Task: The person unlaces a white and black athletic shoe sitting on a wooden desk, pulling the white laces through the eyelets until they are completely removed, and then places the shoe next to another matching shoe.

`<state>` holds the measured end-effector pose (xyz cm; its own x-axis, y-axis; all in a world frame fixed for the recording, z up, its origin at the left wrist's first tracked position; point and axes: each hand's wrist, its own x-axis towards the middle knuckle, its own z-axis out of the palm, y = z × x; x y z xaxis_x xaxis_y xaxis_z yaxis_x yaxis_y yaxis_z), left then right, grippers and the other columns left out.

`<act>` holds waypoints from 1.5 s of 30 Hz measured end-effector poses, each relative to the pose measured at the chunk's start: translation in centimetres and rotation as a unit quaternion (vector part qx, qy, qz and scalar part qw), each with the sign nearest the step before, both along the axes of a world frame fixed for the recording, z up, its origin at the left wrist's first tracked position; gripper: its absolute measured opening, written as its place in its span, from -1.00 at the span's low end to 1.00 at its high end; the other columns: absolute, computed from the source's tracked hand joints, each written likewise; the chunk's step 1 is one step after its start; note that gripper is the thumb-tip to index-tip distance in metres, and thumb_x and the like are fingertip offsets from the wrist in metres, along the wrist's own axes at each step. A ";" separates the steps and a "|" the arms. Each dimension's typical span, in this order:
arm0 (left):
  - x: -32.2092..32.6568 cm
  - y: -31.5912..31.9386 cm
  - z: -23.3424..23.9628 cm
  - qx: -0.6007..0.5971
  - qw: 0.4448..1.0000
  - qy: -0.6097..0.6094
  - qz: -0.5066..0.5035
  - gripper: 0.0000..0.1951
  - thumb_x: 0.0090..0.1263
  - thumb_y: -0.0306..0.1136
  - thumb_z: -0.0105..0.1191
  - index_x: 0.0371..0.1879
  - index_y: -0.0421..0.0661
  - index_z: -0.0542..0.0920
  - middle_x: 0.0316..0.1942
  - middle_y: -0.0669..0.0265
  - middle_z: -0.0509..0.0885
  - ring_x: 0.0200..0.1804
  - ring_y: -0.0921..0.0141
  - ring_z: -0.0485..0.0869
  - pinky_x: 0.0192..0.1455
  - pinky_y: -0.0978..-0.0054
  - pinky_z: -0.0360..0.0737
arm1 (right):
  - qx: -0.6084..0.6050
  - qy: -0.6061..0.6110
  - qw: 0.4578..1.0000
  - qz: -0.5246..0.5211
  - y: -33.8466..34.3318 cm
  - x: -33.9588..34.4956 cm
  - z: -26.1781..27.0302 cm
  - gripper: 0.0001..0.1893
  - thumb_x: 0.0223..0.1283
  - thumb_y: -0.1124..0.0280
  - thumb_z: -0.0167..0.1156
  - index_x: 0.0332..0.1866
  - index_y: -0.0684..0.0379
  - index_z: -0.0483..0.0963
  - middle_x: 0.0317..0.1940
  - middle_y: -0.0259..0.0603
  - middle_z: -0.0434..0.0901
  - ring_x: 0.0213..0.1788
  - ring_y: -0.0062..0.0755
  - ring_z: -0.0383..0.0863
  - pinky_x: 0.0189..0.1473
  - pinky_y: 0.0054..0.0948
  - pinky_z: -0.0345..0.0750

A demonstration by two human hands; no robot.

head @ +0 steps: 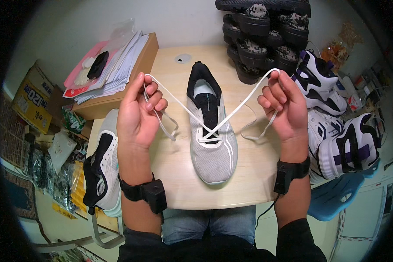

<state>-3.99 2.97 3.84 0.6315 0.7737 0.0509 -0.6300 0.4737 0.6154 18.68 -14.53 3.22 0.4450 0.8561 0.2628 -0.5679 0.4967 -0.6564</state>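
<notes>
A light grey mesh running shoe (pixel 213 154) lies on the wooden table, its toe towards me and its black heel collar away. A white shoelace (pixel 232 113) runs through the eyelets near the toe, and its two halves cross over the black tongue. To the left of the shoe, my left hand (pixel 142 111) pinches one half between thumb and forefinger, with the loose end hanging below. On the right, my right hand (pixel 283 104) pinches the other half, raised above the table, its end dangling too. The upper eyelets hold no lace.
A matching unlaced shoe (pixel 106 163) lies at the left edge. Papers (pixel 118 72) on a wooden box (pixel 140 75) stand back left. Black camouflage shoes (pixel 255 49) are stacked at the back right. White, black and purple sneakers (pixel 344 150) crowd the right side, above a blue stool (pixel 335 196).
</notes>
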 end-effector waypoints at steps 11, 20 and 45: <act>0.6 -0.9 -0.1 0.124 0.987 0.086 -0.058 -0.82 0.41 -0.41 0.02 -0.13 -0.24 0.58 -0.42 0.40 0.53 -0.60 0.63 0.28 -0.49 0.66 0.30 | -0.066 -0.170 0.981 0.061 -0.4 -1.2 0.6 -0.75 0.40 0.40 0.00 -0.05 0.36 0.51 -0.73 -0.55 0.13 -0.71 -0.74 0.06 -0.53 -0.59 0.31; 4.2 -0.5 4.2 0.382 0.878 0.288 0.001 -0.86 0.39 -0.38 0.09 -0.28 -0.18 0.65 -0.56 0.56 0.41 -0.54 0.68 0.28 -0.50 0.69 0.18 | -0.127 -0.285 0.949 0.034 4.0 -1.4 4.4 -0.77 0.39 0.33 0.07 -0.15 0.28 0.58 -0.70 -0.56 0.24 -0.67 -0.75 0.15 -0.52 -0.61 0.31; 3.2 -1.3 -3.1 0.439 0.814 0.377 -0.048 -0.80 0.29 -0.48 0.21 -0.14 -0.16 0.55 -0.58 0.57 0.34 -0.47 0.65 0.34 -0.38 0.66 0.33 | -0.216 -0.686 0.692 0.063 -0.1 -4.6 -0.3 -0.83 0.09 0.43 0.20 -0.21 0.24 0.56 -0.43 0.02 0.62 -0.35 -0.03 0.64 -0.22 -0.21 0.53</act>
<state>-0.75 1.68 0.78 0.7940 0.5944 0.1274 0.0985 -0.3326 0.9379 14.10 -14.62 2.92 -0.0541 0.9960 0.0708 0.7158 0.0881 -0.6927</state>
